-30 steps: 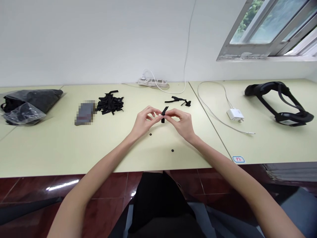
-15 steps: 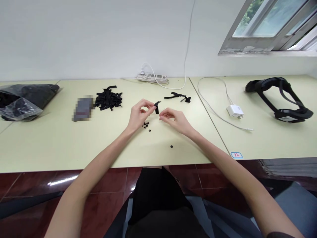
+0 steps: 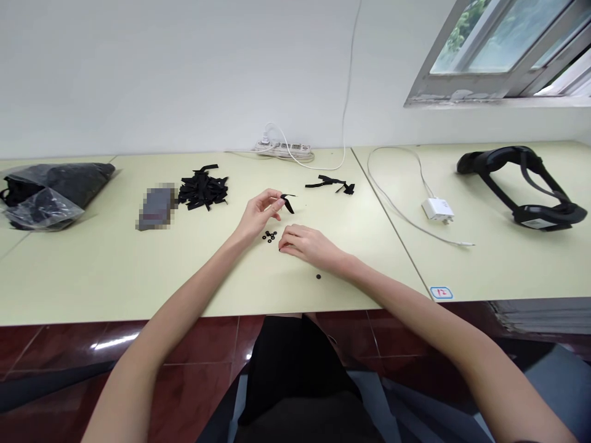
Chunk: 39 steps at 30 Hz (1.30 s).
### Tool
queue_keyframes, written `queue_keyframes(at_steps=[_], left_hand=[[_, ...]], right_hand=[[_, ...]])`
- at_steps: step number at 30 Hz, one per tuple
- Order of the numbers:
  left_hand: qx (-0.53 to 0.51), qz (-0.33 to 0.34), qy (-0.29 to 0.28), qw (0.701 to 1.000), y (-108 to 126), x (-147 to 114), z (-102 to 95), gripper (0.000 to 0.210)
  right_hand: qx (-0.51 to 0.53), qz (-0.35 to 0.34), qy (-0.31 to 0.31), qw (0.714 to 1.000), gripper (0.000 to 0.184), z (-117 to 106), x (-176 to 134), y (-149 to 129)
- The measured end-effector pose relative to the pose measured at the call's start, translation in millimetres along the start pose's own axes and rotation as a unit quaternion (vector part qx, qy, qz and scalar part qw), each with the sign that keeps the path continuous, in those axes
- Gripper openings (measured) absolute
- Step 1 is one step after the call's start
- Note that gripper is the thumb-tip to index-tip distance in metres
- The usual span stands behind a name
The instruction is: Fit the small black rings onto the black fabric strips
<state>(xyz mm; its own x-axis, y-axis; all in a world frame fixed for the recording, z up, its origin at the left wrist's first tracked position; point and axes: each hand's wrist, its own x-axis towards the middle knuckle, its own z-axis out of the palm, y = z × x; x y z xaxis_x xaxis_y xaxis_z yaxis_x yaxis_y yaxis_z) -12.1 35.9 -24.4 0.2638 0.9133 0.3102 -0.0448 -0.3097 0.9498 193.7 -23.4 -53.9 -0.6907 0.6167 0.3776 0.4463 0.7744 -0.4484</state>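
Observation:
My left hand [image 3: 259, 215] is raised over the table, its thumb and fingers pinching a short folded strip of black fabric [image 3: 289, 205]. The strip's two ends spread apart to the right of the fingertips. Lower down, my right hand [image 3: 307, 245] rests at the tabletop with its fingers closed together. At its fingertips a bit of a small black ring [image 3: 279, 250] shows; the fingers cover the rest. Between my hands lies a little cluster of black rings [image 3: 269, 235]. A separate small black disc [image 3: 318, 277] lies nearer the front edge, below my right hand.
A heap of black strips [image 3: 203, 189] lies back left, beside a blurred-out grey item [image 3: 157, 207] and a plastic bag [image 3: 60, 194]. More strips [image 3: 330, 182] lie behind my hands. A power strip [image 3: 284, 149], charger [image 3: 438, 209] with cable, and black headset [image 3: 521, 184] are further out.
My right hand has come down and left, from beside the strip to the lone ring on the table. My left hand has shifted slightly left, still pinching the strip.

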Motion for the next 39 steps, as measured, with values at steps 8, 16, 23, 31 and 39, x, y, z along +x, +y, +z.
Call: queue_keyframes(at_steps=[8,16,23,31,39], left_hand=[[-0.078,0.005,-0.092,0.993,3,-3,0.5,0.044],[-0.1,0.022,-0.119,0.988,4,-2,2.5,0.045],[-0.067,0.004,-0.107,0.992,8,-3,2.6,0.054],[-0.05,0.017,-0.103,0.993,6,-3,-0.8,0.052],[-0.012,0.015,-0.124,0.992,13,-6,-0.8,0.049]], right_hand=[[0.027,-0.028,-0.021,0.999,0.016,4,-2,-3],[0.023,-0.031,-0.033,0.999,0.022,8,0,-4],[0.091,0.015,-0.045,0.995,0.014,-5,-2,-3],[0.15,0.073,-0.033,0.985,0.012,-16,-3,-7],[0.388,0.143,0.184,0.892,0.033,-43,-1,-15]])
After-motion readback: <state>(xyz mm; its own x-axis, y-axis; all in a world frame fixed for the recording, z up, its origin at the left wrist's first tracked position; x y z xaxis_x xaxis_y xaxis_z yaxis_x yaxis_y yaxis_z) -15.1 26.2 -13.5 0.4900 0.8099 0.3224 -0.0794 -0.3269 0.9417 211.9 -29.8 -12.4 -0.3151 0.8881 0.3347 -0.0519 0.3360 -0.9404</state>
